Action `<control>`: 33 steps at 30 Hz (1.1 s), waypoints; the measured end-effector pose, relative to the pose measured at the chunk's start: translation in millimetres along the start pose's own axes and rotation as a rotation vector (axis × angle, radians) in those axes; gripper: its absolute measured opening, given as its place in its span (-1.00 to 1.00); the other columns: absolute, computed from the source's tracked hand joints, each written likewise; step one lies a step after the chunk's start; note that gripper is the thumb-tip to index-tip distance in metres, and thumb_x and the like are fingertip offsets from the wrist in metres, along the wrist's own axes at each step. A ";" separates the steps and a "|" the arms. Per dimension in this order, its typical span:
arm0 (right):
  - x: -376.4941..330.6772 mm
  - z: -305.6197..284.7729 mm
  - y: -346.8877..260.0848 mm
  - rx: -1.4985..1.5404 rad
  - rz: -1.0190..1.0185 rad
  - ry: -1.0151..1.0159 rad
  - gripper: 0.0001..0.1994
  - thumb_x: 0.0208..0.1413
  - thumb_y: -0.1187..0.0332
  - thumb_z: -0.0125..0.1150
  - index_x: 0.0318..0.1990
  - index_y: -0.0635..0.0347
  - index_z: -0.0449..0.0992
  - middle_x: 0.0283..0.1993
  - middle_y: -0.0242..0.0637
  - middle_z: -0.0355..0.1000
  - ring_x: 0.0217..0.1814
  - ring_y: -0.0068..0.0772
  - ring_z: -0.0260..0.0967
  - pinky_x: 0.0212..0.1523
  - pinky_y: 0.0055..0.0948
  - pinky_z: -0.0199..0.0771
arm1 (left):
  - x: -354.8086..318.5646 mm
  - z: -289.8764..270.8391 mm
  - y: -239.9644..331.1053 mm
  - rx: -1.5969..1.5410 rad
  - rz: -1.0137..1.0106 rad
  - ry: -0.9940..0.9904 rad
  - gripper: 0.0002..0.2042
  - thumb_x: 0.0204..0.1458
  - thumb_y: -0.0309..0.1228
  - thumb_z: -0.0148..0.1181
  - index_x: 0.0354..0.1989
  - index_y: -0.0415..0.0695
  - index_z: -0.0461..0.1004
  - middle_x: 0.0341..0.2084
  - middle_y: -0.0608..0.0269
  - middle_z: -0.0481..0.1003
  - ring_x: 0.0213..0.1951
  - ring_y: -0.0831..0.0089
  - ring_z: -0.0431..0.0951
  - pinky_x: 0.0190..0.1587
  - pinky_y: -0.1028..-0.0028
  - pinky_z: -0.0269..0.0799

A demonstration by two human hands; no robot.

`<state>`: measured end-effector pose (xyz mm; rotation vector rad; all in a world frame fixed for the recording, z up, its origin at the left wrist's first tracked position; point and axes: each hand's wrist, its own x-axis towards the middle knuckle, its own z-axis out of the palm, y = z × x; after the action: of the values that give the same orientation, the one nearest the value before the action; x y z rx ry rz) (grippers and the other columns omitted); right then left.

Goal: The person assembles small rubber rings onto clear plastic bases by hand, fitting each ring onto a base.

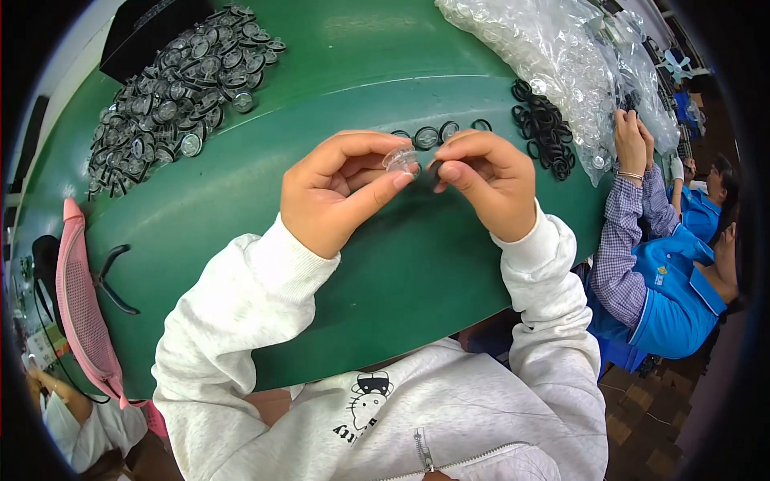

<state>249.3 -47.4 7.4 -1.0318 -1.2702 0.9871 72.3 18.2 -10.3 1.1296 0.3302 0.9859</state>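
Observation:
My left hand [333, 188] pinches a small clear plastic cap [400, 159] between thumb and fingers, above the green table [401, 264]. My right hand [485, 178] has its fingertips closed against the cap's right side; whether it holds a black ring there is hidden. Just beyond my hands lie a few loose black rings and assembled caps [437, 132]. A heap of black rubber rings [545, 128] sits to the right of them.
A big pile of assembled clear caps with black rings [176, 96] covers the far left of the table. Clear bags of plastic caps [561, 56] lie far right. A co-worker in blue [666, 280] sits at right, hands in the bags. A pink mesh chair [80, 297] stands left.

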 end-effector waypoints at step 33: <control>-9.4 -1.3 -4.0 -0.496 -0.317 -0.016 -0.74 -0.25 0.68 0.30 -0.30 0.29 0.54 -0.38 -0.25 0.39 -0.44 -0.51 0.25 -0.46 -0.67 0.23 | -4.1 0.3 -6.5 0.403 0.177 -0.133 -0.65 -0.24 -0.72 0.16 -0.18 -0.25 0.49 -0.21 0.13 0.45 -0.32 0.47 0.49 -0.24 0.63 0.47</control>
<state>250.1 -57.6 8.9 -1.1452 -1.6793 0.4441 73.3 14.2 -16.8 1.6051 0.3342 1.0192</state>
